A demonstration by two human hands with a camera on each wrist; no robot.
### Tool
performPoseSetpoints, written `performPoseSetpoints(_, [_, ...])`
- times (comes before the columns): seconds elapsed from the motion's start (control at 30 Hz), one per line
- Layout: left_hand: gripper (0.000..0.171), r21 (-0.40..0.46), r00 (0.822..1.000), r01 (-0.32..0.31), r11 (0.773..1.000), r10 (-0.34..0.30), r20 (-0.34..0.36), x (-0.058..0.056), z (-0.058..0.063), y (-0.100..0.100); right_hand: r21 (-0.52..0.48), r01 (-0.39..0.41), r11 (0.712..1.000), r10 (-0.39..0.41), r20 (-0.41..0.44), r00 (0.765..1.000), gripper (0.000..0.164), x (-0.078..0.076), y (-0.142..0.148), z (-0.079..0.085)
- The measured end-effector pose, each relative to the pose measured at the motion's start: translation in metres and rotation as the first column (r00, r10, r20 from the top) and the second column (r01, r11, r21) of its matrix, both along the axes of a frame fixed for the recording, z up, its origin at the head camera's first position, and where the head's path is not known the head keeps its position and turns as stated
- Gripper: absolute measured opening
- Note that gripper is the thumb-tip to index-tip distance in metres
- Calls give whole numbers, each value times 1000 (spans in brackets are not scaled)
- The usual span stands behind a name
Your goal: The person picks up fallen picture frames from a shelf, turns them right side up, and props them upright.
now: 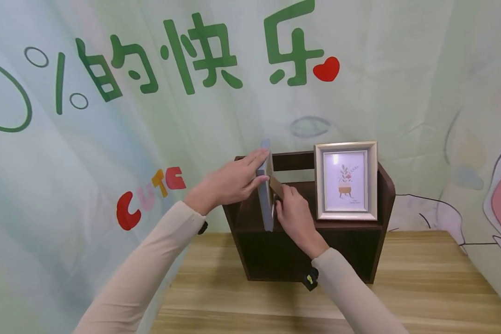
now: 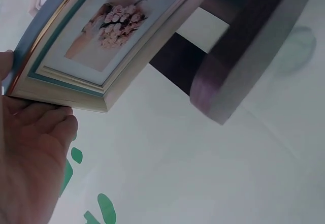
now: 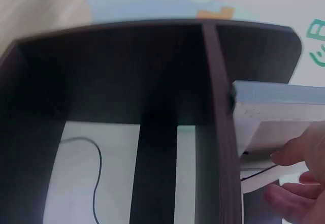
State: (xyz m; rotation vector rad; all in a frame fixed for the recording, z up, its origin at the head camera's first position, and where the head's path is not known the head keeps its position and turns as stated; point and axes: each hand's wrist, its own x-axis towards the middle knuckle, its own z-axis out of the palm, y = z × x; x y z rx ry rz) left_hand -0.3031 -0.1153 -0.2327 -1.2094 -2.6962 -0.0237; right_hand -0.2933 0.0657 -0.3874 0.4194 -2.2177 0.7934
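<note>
A blue-edged picture frame (image 1: pixel 266 199) stands almost side-on to the head camera, on the upper shelf of a dark brown rack (image 1: pixel 250 213). My left hand (image 1: pixel 229 181) grips it near its top, thumb on the near edge and fingers on the far one. The left wrist view shows its front, a bouquet picture (image 2: pixel 114 26) in a cream and teal border. Behind the frame, my right hand (image 1: pixel 296 213) pinches the brown back stand (image 1: pixel 276 186). From the right wrist, the pale back and blue edge (image 3: pixel 279 92) are visible beside the right fingers (image 3: pixel 289 153).
To the right, a silver picture frame (image 1: pixel 346 181) with a plant print stands on the same shelf. Below is the rack's dark lower compartment (image 1: pixel 300 255). The rack rests on a wood-grain surface (image 1: pixel 434 287), with a printed curtain (image 1: pixel 401 93) behind it.
</note>
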Motion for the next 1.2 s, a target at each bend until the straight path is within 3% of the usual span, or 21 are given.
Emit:
performPoseSetpoints(0.07, [71, 29, 1000, 12, 1000, -12, 1, -1, -3, 6, 49, 27, 998, -25, -28, 999, 36, -8, 2, 2])
performPoseSetpoints(0.23, [69, 68, 999, 47, 997, -48, 3, -4, -6, 26, 66, 71, 995, -66, -61, 996, 32, -19, 11, 6])
performPoseSetpoints(0.37, [67, 43, 998, 65, 997, -64, -20, -5, -5, 39, 83, 110, 990, -105, -67, 992, 36, -17, 20, 8])
performPoseSetpoints(0.6, [64, -46, 995, 61, 997, -65, -79, -5, 1, 56, 111, 164, 980, -154, -95, 984, 26, -14, 28, 10])
performPoseSetpoints(0.83, [65, -78, 996, 86, 993, -87, -10, -7, -8, 71, 128, 129, 983, -124, -48, 991, 14, -8, 29, 4])
performPoseSetpoints(0.97, [69, -2, 997, 59, 998, -59, 58, -10, -15, 70, 113, 89, 990, -89, -10, 996, 18, -6, 31, 3])
performPoseSetpoints(1.07, [74, 126, 987, 18, 992, -37, 156, -16, -15, 62, 68, 62, 996, -63, 11, 998, 23, -1, 33, 5])
performPoseSetpoints(1.2, [71, 328, 965, -67, 942, -22, 260, -30, -17, 46, -12, 22, 1000, -22, 33, 999, 35, 14, 33, 13])
